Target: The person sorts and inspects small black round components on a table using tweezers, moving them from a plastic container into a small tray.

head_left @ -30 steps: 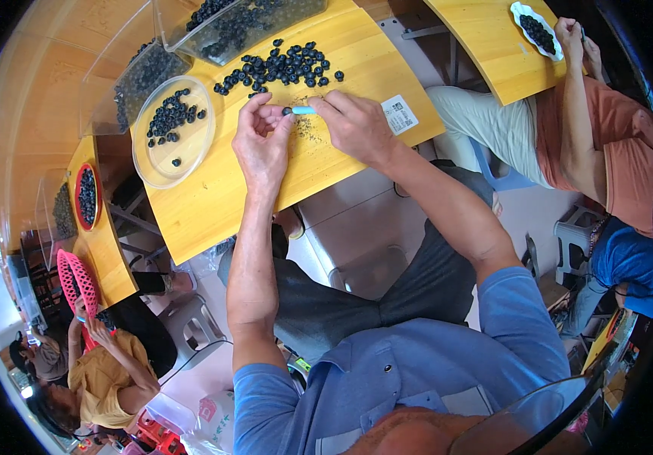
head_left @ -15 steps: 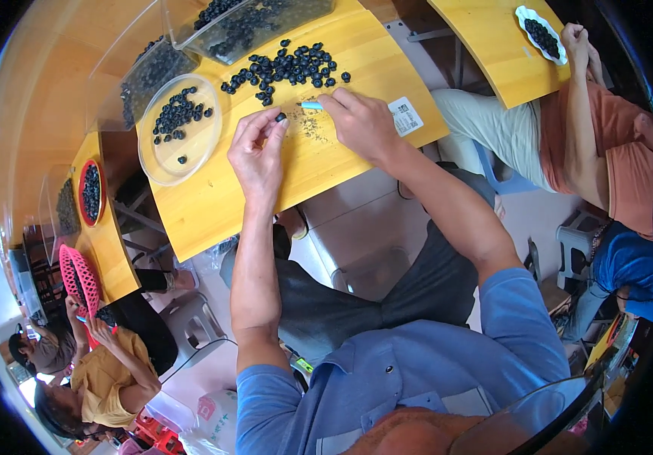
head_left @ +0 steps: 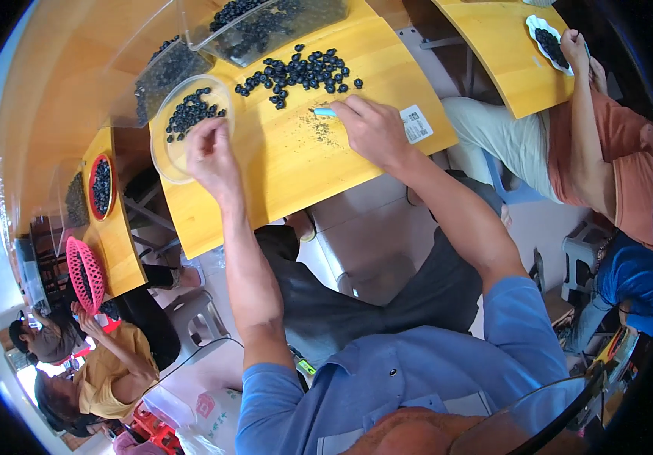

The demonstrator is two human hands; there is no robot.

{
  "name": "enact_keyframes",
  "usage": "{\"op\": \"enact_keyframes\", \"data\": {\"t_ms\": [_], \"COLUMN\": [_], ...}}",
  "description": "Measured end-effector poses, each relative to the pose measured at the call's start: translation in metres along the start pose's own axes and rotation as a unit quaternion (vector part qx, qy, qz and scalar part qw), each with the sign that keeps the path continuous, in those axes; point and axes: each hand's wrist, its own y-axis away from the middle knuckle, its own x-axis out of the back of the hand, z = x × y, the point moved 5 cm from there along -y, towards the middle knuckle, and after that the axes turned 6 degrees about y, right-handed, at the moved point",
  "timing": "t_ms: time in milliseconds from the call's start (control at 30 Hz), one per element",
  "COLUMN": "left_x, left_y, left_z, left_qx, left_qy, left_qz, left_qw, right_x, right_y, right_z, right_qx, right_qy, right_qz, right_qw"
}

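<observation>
My left hand [head_left: 215, 158] hangs over the near-right part of a round clear plastic tray [head_left: 161, 161]. Its fingers are curled together, and whatever they may hold is hidden. Small dark round bead-like pieces [head_left: 188, 114] lie in the tray. My right hand [head_left: 375, 130] rests by the table's right side, closed round a slim light-blue tool [head_left: 325, 112] that points left. Just left of and below its tip, brown crumbs [head_left: 322, 133] are scattered on the wood. Beyond them spreads a loose pile of the same dark round pieces [head_left: 296, 73].
Clear bins [head_left: 281, 38] of dark pieces stand along the far edge of my yellow table [head_left: 266, 205]. A white printed label [head_left: 416, 123] lies at its right. Other people sit at side tables, with a white dish [head_left: 561, 62] right and a pink basket [head_left: 87, 273] left.
My left hand has moved left from beside the tool tip to over the round tray. The dark piece seen in its fingers no longer shows. My right hand keeps the tool nearly in place.
</observation>
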Motion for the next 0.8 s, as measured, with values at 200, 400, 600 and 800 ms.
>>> {"op": "enact_keyframes", "data": {"t_ms": [200, 400, 600, 800], "left_x": [0.010, -0.071, -0.082, -0.083], "left_y": [-0.018, 0.009, 0.013, 0.012], "left_z": [0.015, 0.027, 0.003, 0.005], "left_qx": [-0.154, -0.130, -0.045, -0.027], "left_qy": [-0.274, -0.213, -0.226, -0.223], "left_qz": [0.091, -0.179, -0.222, -0.228], "left_qw": [0.945, 0.952, 0.947, 0.947], "right_x": [-0.003, -0.001, -0.002, 0.000], "right_y": [0.000, -0.001, 0.000, 0.000], "right_z": [0.002, 0.004, 0.005, 0.005], "right_qx": [-0.013, -0.021, -0.028, -0.033], "right_qy": [-0.001, -0.006, -0.014, -0.018], "right_qz": [-0.008, -0.004, -0.002, -0.004], "right_qw": [1.000, 1.000, 1.000, 0.999]}}
